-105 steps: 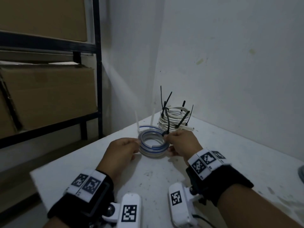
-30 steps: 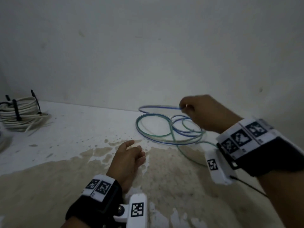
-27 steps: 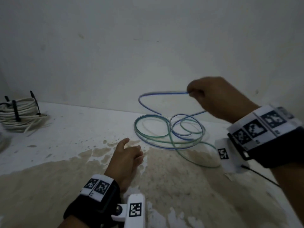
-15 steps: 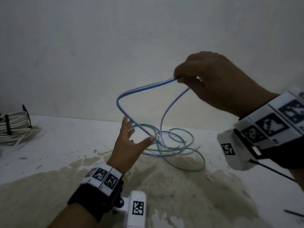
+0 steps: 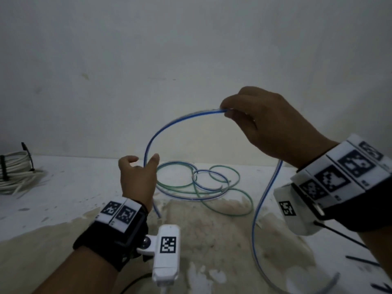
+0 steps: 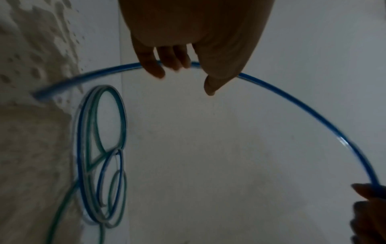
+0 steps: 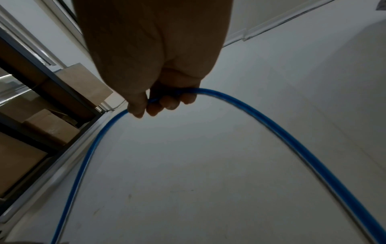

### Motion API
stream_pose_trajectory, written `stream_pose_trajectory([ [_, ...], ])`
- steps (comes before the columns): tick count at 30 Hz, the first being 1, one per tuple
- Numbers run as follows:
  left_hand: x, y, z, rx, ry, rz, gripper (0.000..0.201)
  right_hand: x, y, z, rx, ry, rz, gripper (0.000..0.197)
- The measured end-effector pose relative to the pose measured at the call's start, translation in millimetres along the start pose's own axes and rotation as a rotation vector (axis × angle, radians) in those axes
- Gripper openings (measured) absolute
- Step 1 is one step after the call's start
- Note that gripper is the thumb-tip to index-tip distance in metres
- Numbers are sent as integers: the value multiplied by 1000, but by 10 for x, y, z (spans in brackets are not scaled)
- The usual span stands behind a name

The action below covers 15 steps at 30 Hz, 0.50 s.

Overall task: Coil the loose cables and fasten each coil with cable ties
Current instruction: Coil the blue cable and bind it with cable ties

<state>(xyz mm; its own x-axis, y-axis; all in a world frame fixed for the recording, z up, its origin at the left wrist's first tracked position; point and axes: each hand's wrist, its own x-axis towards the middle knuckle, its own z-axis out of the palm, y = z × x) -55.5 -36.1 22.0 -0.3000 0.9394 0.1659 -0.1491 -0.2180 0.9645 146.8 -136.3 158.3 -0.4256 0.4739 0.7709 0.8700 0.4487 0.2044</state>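
The right hand (image 5: 269,126) is raised above the tabletop (image 5: 70,194) and pinches a blue cable (image 5: 169,126) between thumb and curled fingers (image 7: 167,102), the cable passing through the grip and hanging down on both sides. From that pinch the cable arcs over to the left hand (image 5: 137,179), which is held up lower and nearer the tabletop; there the cable runs between the thumb (image 6: 211,85) and the fingers (image 6: 152,69), which are only loosely bent, and whether they actually clamp the cable cannot be told. Its short free end sticks out below the left hand's wrist. The two hands are well apart, joined only by the arc of cable. On the other side of the right hand the cable drops in a long hang to the tabletop near the front edge. Behind the hands, a loose tangle of blue and green cable loops (image 5: 201,183) lies flat on the tabletop by the wall. Far left sits a coil of white cable (image 5: 14,168) bound with black cable ties (image 5: 3,168). A few loose black cable ties (image 5: 360,261) lie at the right front.
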Motion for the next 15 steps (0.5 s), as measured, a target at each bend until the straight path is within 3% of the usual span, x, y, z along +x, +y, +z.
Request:
stream_pose_trajectory([
  [3, -82, 26, -93, 128, -100, 61, 30, -11, 35, -16, 34, 128, 61, 21],
  [8, -248, 216, -163, -212, -330, -51, 43, -68, 153, 163, 60, 222, 332, 21],
  [12, -351, 462, -235, -554, -463, -92, 28, -203, 147, 506, 226, 69, 659, 21],
  [15, -404, 606, -281, -549, -508, 15, 28, -288, 62, 765, 383, -101, 787, 21],
])
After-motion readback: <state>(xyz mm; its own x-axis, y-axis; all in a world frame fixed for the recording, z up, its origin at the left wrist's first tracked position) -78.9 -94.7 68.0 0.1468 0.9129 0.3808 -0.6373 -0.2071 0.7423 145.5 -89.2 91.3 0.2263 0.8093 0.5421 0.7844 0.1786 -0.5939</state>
